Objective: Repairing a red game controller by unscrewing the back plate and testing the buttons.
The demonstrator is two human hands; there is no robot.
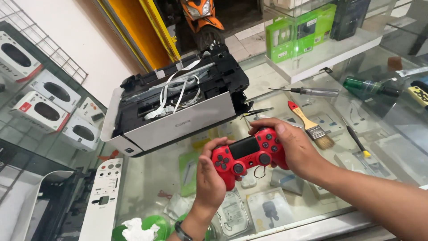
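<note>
Both hands up over the glass table (151, 178), holding a red game controller (248, 156) between them, face up, tilted slightly down to the left.

Left hand (210, 176): forearm rises from the bottom edge, dark wristband at the wrist. Fingers curl around the left grip, thumb bent over the top near the buttons. Closed firmly on the controller.

Right hand (292, 147): forearm comes in from the lower right corner, angled up and leftward. Palm cups the right grip, fingers wrap over the far shoulder of the controller, thumb lying along its top edge. Also closed on it.

Just beyond the hands, an opened printer (178, 105) sits on the table, cover off, white ribbon cables showing. To the right, a red-handled paintbrush (310, 125), and a screwdriver (307, 92) with a clear handle further back. A white panel (103, 201) with holes lies at lower left. Packaged goods show under the glass.
</note>
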